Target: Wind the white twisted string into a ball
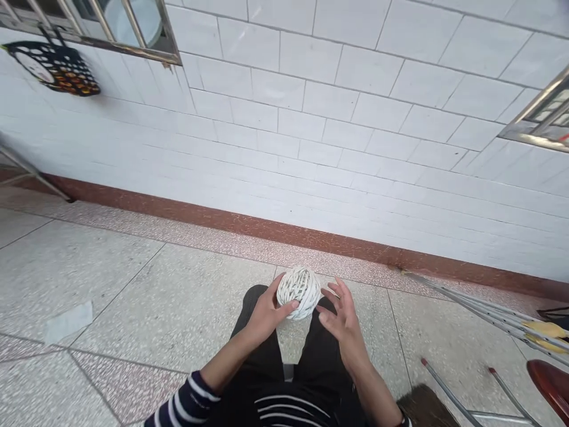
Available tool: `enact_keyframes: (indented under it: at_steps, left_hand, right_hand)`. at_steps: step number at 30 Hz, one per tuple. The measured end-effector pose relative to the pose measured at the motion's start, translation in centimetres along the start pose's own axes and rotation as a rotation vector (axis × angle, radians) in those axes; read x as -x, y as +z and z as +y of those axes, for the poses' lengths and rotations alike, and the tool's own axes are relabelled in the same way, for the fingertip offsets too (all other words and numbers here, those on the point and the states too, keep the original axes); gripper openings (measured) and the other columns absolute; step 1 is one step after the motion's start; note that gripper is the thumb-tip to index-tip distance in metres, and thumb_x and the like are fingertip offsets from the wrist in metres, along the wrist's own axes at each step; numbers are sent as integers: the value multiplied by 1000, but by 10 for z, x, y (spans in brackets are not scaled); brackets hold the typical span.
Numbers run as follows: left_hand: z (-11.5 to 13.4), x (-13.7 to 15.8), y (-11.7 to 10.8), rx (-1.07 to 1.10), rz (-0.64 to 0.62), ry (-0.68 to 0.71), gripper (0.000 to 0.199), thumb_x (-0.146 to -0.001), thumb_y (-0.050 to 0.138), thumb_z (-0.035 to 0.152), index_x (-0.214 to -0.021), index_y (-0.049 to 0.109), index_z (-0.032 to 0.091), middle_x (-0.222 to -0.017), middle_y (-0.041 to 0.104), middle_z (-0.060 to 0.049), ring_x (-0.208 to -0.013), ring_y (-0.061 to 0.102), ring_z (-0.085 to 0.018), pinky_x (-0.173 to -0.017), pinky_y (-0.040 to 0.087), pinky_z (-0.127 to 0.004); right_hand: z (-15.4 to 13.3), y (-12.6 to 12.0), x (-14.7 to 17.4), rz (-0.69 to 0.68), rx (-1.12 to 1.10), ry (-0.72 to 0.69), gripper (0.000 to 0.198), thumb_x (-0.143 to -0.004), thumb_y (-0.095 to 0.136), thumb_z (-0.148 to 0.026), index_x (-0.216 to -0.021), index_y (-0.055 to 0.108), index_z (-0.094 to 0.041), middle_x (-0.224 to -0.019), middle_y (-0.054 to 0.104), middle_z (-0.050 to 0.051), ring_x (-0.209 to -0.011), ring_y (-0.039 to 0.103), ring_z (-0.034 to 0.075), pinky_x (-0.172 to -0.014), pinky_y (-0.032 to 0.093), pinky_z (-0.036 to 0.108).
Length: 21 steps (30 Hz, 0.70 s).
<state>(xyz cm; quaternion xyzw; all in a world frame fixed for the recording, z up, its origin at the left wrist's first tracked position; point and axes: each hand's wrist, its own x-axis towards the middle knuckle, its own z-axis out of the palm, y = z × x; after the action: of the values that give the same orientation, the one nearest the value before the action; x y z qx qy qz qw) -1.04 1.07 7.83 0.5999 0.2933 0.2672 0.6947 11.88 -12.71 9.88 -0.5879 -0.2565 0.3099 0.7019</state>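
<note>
A round ball of thick white yarn (299, 292) is held above my lap, between my knees. My left hand (267, 308) grips it from the left side, the thumb lying across its front and the other fingers behind it. Just to the right of the ball is my right hand (341, 311), fingers spread and curved toward it. Nothing shows in that hand, and whether its fingertips touch the yarn I cannot tell. Dark trousers (253, 356) cover my legs below the ball.
A white tiled wall (311, 130) rises ahead over a speckled floor (178, 296). At right are metal crutches (480, 311) and a metal-legged stool (448, 388). A dotted bag (66, 68) hangs from the barred window at upper left. A pale sheet (69, 323) lies on the floor.
</note>
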Motion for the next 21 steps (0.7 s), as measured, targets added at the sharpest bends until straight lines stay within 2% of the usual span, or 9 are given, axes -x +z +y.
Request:
enact_keyframes:
  at_steps: [3, 5, 7, 10, 14, 18, 21]
  left_hand:
    - [4, 2, 0, -246, -55, 67, 85, -71, 78, 40, -144, 41, 16, -134, 57, -13, -123, 51, -33, -107, 37, -42]
    - [6, 5, 2, -343, -67, 105, 83, -73, 76, 40, -144, 41, 17, -139, 53, -13, -125, 49, -33, -108, 36, -42]
    - [7, 7, 4, -357, -71, 136, 82, -74, 76, 41, -144, 41, 18, -144, 47, -13, -130, 44, -34, -110, 33, -43]
    - [4, 3, 0, -237, -118, 130, 82, -75, 75, 40, -145, 37, 20, -146, 44, -13, -132, 42, -33, -111, 32, -44]
    - [-6, -5, -6, 81, -148, 90, 78, -80, 71, 48, -144, 36, 19, -145, 44, -16, -134, 40, -33, -109, 35, -45]
    - [-14, -8, -8, 274, -118, -72, 79, -78, 70, 54, -141, 38, 19, -139, 50, -17, -126, 48, -34, -102, 40, -48]
    - [-16, -5, -9, 353, -75, -144, 74, -81, 68, 53, -140, 39, 21, -141, 48, -16, -125, 50, -32, -97, 45, -47]
  right_hand:
    - [0, 8, -12, -102, -176, 154, 78, -76, 73, -44, -144, 37, -31, -142, 49, 10, -129, 49, 32, -102, 45, 55]
    - [6, 14, -18, -159, -181, 207, 83, -72, 79, -39, -144, 38, -30, -136, 56, 9, -126, 52, 31, -103, 44, 53]
    - [12, 19, -24, -126, -164, 219, 92, -64, 85, -32, -143, 39, -29, -130, 61, 8, -120, 56, 30, -102, 46, 51]
    - [20, 22, -31, -76, -171, 172, 94, -58, 88, -28, -141, 42, -28, -127, 63, 7, -117, 58, 30, -100, 47, 46]
    - [21, 23, -34, -91, -149, 107, 94, -55, 90, -26, -137, 45, -28, -134, 58, 8, -121, 55, 32, -99, 48, 45]
    - [20, 24, -35, -110, -148, 53, 94, -54, 89, -27, -136, 44, -25, -135, 56, 11, -121, 55, 33, -99, 47, 48]
    - [20, 26, -38, -105, -115, 18, 92, -53, 89, -28, -133, 44, -25, -132, 57, 11, -120, 56, 33, -99, 47, 49]
